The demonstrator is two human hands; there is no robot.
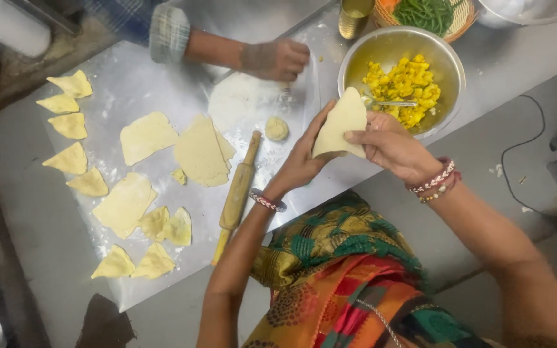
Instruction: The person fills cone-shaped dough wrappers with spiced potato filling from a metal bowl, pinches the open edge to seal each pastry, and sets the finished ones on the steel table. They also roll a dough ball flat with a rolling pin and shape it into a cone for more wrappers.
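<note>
My left hand [301, 158] and my right hand [388, 143] together hold a thin piece of pale dough [340, 124], folded into a cone shape, above the table edge. Just behind it stands a steel bowl [449, 61] of yellow filling [404, 87] with a spoon [391, 103] in it. A wooden rolling pin [238, 190] lies to the left of my left hand. A small dough ball [276, 128] sits near a rolled round sheet [243, 100].
Another person's hand [277, 59] presses on the floured steel table [130, 84] at the back. Several cut dough sheets [146, 135] and folded triangular pieces [69, 122] lie at the left. A basket of green beans [430, 14] and a brass cup [354, 14] stand behind the bowl.
</note>
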